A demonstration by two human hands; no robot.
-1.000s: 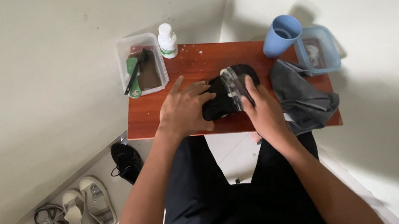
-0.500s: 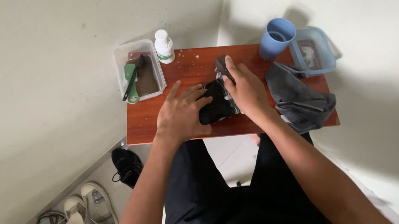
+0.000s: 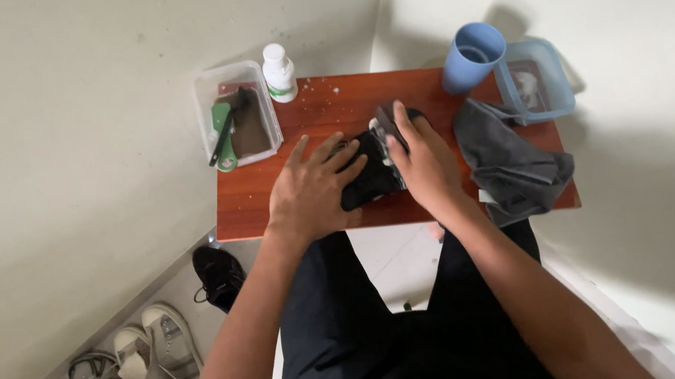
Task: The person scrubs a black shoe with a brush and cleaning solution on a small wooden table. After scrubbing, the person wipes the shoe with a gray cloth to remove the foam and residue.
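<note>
Wooden table (image 3: 324,109) is carrying a black shoe (image 3: 367,177) lying near-left to far-right. Left hand (image 3: 313,194) is clamping its near end with fingers curled; right hand (image 3: 424,161) is pressing flat over its far end.

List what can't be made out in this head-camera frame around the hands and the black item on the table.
- Black shoe: mostly covered by the left hand and right hand; its shape is unclear.
- Item under the right hand's fingers: too hidden to identify.
- Clear box: contents besides a green-handled brush too small.
- Blue container: contents blurred.
- Sandals on the floor: cut off by the bottom edge.
</note>
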